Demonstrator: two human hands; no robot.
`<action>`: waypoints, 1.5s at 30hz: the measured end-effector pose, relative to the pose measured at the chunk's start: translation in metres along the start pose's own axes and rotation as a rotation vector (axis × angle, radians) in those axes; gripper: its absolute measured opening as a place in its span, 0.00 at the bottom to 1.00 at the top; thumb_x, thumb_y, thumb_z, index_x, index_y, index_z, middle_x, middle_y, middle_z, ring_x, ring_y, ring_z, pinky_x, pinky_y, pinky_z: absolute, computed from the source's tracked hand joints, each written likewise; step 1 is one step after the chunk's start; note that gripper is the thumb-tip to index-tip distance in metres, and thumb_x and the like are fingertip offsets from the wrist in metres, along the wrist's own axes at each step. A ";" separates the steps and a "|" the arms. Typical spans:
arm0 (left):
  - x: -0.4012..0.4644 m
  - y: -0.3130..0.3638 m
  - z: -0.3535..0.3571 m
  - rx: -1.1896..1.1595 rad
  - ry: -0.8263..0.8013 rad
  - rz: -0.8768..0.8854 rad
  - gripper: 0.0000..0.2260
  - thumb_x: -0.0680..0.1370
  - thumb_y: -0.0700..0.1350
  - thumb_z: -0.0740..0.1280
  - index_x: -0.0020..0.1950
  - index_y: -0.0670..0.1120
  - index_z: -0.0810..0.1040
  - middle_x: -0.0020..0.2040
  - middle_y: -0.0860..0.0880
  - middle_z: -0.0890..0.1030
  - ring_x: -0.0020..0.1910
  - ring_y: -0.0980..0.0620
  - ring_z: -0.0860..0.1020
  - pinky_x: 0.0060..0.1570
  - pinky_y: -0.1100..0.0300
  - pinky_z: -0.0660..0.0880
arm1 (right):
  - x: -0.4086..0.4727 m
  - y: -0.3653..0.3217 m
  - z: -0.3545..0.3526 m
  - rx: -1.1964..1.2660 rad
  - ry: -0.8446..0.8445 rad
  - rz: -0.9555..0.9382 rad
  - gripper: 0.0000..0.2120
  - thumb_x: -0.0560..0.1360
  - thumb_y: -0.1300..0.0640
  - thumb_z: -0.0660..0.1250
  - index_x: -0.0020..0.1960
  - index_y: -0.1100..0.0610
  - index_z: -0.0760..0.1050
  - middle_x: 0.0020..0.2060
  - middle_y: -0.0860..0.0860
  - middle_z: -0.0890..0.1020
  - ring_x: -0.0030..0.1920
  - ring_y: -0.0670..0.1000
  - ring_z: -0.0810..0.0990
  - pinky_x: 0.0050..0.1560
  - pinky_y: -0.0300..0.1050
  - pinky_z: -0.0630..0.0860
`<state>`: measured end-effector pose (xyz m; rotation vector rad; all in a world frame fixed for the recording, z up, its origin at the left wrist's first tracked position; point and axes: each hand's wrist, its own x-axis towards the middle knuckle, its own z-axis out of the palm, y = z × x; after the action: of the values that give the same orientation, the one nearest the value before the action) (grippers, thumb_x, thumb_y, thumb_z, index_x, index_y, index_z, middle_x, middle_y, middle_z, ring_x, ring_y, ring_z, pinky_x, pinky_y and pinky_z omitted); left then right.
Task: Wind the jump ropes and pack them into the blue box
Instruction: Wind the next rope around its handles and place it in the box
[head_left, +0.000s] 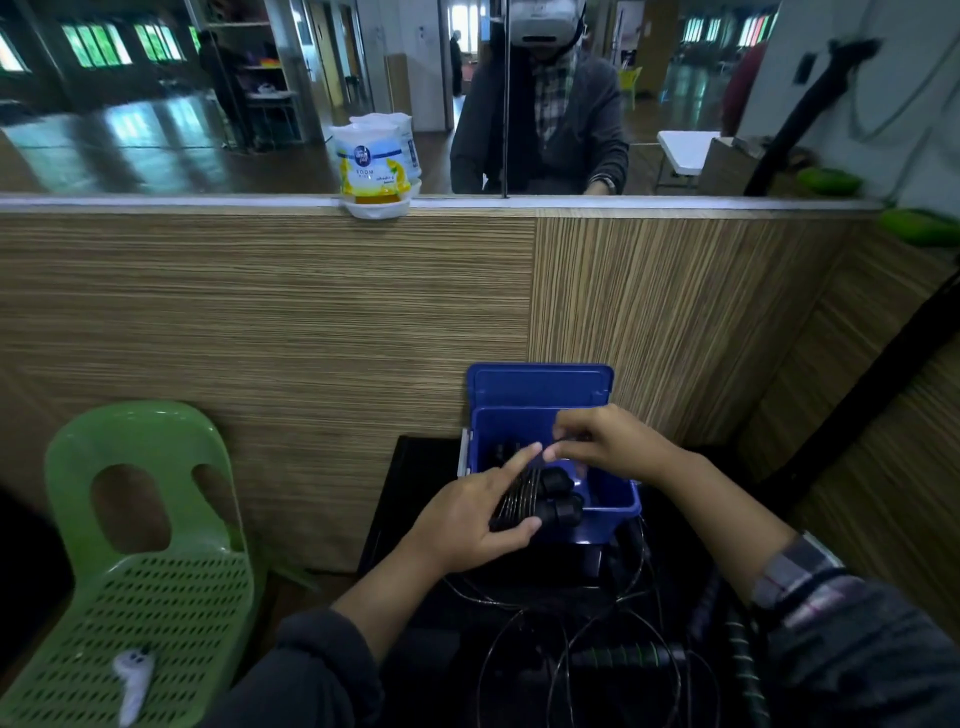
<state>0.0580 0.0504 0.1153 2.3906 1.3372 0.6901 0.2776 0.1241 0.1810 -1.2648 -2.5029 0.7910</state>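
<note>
Over the open blue box (613, 512), the left hand (467, 525) clamped its grip on the wound jump rope (530, 499), keeping its coils together, while the right hand (608, 441) pinched the cord's end to tuck it in.

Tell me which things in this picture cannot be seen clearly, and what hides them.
- Head view: inside of the blue box, mostly covered by both hands.
- Head view: what the right hand pinches, too blurred to tell.
- Head view: wound jump rope, partly under the left hand.
- Head view: loose ropes, dark on dark and cut off by the bottom edge.
</note>
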 end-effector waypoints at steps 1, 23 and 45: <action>-0.001 0.002 -0.002 0.009 0.003 0.035 0.32 0.77 0.62 0.60 0.78 0.63 0.49 0.44 0.50 0.78 0.43 0.55 0.76 0.47 0.56 0.75 | 0.000 0.001 -0.001 0.143 -0.065 0.036 0.12 0.74 0.46 0.67 0.41 0.55 0.76 0.30 0.50 0.82 0.34 0.45 0.81 0.38 0.41 0.77; -0.005 0.011 0.003 -0.081 0.123 -0.071 0.26 0.75 0.58 0.57 0.73 0.70 0.56 0.53 0.52 0.79 0.49 0.54 0.78 0.51 0.54 0.76 | -0.001 0.014 0.041 0.673 0.135 0.302 0.27 0.66 0.38 0.71 0.38 0.66 0.80 0.32 0.60 0.78 0.33 0.55 0.74 0.36 0.46 0.72; 0.009 0.017 0.016 -0.282 0.484 -0.642 0.08 0.81 0.48 0.58 0.60 0.53 0.66 0.32 0.51 0.77 0.27 0.56 0.75 0.25 0.64 0.63 | -0.012 -0.023 0.100 1.041 0.387 0.202 0.07 0.76 0.63 0.65 0.49 0.56 0.82 0.49 0.51 0.85 0.55 0.47 0.81 0.60 0.40 0.74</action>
<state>0.0833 0.0490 0.1123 1.4836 1.9039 1.1889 0.2266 0.0670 0.1116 -1.0914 -1.3068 1.4420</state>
